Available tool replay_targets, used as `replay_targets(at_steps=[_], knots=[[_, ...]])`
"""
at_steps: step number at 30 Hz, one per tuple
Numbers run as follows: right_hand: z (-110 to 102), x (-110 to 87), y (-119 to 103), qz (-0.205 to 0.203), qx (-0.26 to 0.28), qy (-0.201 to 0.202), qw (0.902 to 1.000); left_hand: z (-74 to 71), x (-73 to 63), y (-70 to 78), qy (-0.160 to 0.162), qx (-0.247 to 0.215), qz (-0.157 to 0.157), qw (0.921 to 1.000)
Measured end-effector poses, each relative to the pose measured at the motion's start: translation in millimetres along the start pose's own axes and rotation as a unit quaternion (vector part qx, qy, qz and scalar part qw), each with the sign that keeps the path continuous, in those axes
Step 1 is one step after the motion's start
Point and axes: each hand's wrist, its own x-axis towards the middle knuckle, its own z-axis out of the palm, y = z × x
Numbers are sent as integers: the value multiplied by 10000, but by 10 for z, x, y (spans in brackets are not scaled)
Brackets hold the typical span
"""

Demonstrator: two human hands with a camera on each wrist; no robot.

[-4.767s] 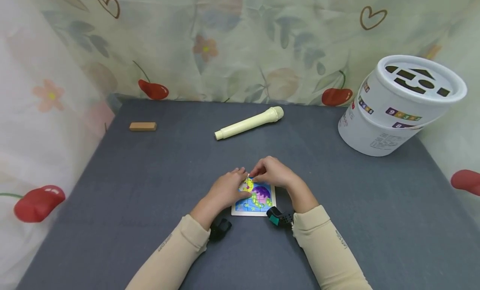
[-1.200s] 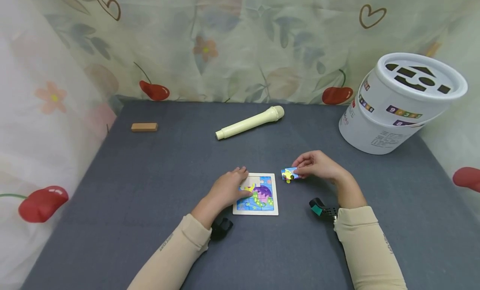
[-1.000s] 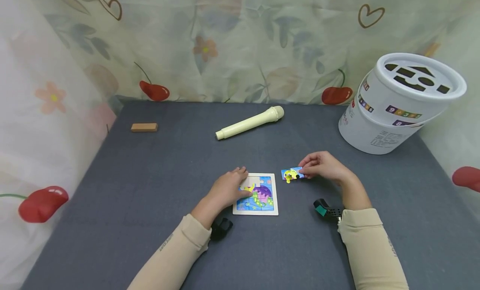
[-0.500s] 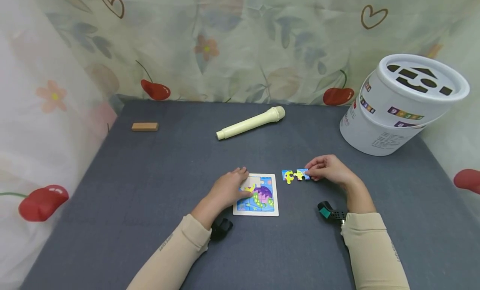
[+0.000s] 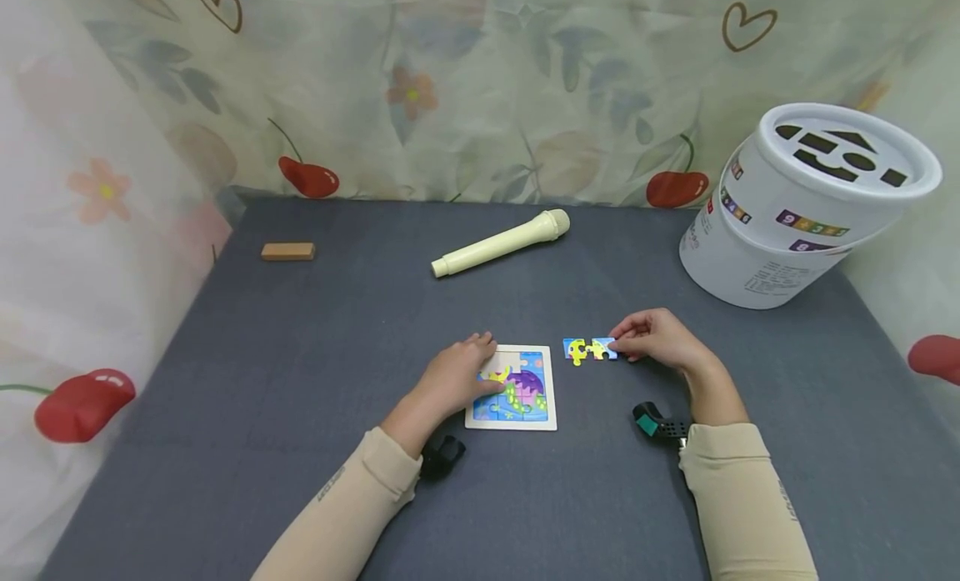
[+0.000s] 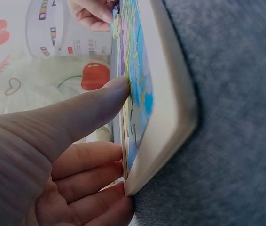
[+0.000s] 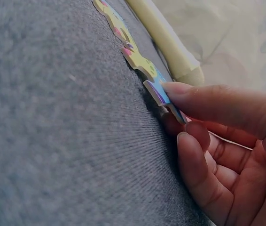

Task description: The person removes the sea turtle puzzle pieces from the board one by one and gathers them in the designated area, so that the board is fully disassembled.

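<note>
Grey tabletop (image 5: 300, 339), floral curtain (image 5: 480, 89) behind. Your L hand (image 5: 447, 381) rests on the left side of the puzzle board (image 5: 511, 426), fingers straight, thumb spread over the pic. Your R hand (image 5: 658, 339), right of the board, pinches a blue-yellow pc (image 5: 602, 348) btwn thumb & fingers; 2nd pc (image 5: 575, 349) just left of it, nr board's R corner. Cream mic (image 5: 501, 244) farther back, white bucket (image 5: 757, 256) back R.

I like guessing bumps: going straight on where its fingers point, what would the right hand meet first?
Beyond the puzzle piece that the right hand pinches, probably the other loose puzzle piece, just left of it; whether the two touch is unclear.
</note>
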Motion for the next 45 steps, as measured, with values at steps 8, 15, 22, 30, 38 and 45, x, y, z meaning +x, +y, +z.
replay_targets(at_steps=[8, 15, 22, 30, 38, 45], knots=[[6, 7, -15, -36, -121, 66, 9999, 6, -3, -6, 55, -14, 17, 10000], [7, -1, -32, 91, -159, 155, 9997, 6, 5, -1, 61, 3, 45, 10000], [17, -12, -83, -64, -260, 175, 9995, -4, -1, -8, 87, -60, 40, 9999], [36, -12, -95, 77, -426, 199, 9989, -5, -1, -9, 92, -119, 71, 9999], [61, -21, -119, 50, -568, 237, 9981, 1, -3, -4, 100, -95, 27, 9999], [76, -20, -130, 127, -720, 309, 9968, -4, -7, 3, 71, -78, 20, 9999]])
